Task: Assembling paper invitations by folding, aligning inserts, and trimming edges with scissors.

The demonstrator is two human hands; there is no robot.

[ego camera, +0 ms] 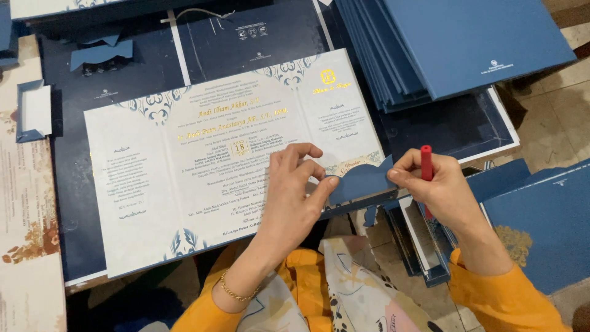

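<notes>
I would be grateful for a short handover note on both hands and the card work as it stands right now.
Left hand: fingers pinch the left end of a small blue paper cutout and rest on the opened white card.
Right hand: pinches the cutout's right end and also holds a red pen-like stick.
The cutout sits at the card's lower right edge, over the corner ornament; whether it is stuck down cannot be told.
A stack of blue covers lies at upper right, and more blue covers at right.
</notes>
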